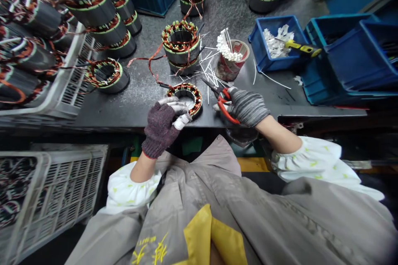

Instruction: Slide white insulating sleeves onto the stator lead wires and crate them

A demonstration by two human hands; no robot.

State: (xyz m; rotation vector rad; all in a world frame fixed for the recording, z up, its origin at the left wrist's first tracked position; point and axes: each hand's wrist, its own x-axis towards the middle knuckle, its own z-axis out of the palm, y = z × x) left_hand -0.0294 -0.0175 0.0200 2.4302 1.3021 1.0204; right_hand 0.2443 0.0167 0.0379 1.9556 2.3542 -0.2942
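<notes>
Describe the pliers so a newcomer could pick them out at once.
On the dark workbench, look at the near edge for the right hand in a grey striped glove. It holds the pliers, dark-tipped and pointing away; their bright red handles set them apart from the white cable ties beyond.

The left glove (pixel 160 130) is rough, matt knitted cloth; the right glove (pixel 249 105), ribbed knit. The pliers (pixel 219 92) have smooth, plastic-looking grips (pixel 229 115) and metal blades (pixel 210 85). The stator (pixel 197 105) bears coppery metal windings. The worktable (pixel 132 103) appears scuffed, faintly glossy; the blue bin (pixel 280 64), smooth plastic.
</notes>
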